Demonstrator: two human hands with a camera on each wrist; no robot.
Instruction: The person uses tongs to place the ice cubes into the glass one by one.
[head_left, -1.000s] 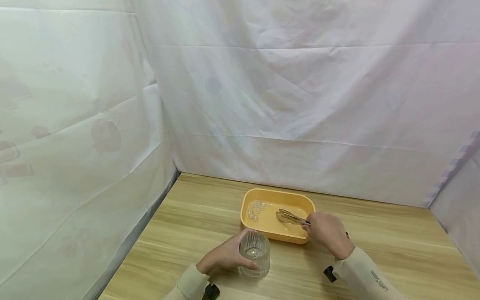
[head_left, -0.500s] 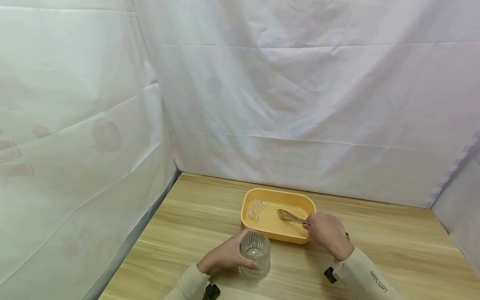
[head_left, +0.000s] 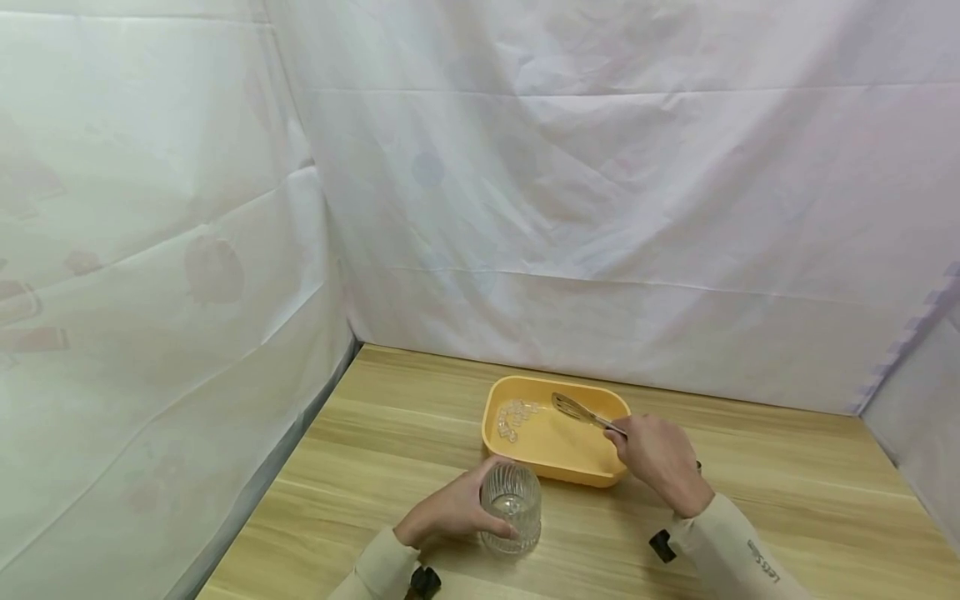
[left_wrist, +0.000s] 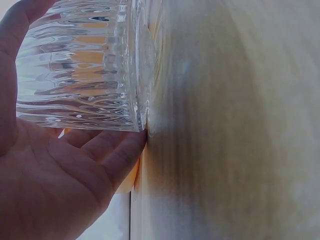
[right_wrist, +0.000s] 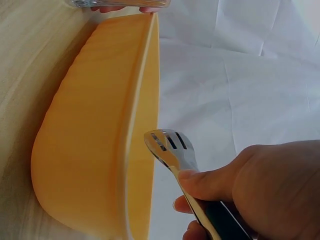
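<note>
- Gripping metal tongs point(head_left: 583, 412) by the handle, a person's right hand point(head_left: 660, 458) is curled at the right end of a yellow tray point(head_left: 562, 450).
- Clear pieces point(head_left: 515, 412) lie scattered on the tray's floor at its left end, left of the tongs' tips and apart from them.
- The tongs' long axis runs from that hand leftward and away from the person, so the tips sit over the tray's far half; the pieces spread from beside them back toward the person.
- Slotted heads point(right_wrist: 175, 142) overlap in the right wrist view and seem lifted; I cannot tell whether they touch, and I see nothing between them.
- The left hand point(head_left: 453, 507), thumb and fingers wrapped round a ribbed glass point(head_left: 521, 504), is nearer the pieces than the right hand, but the tongs' tips reach closer.
- The glass stands on the wooden table point(head_left: 390, 433) just before the tray's near-left corner.
</note>
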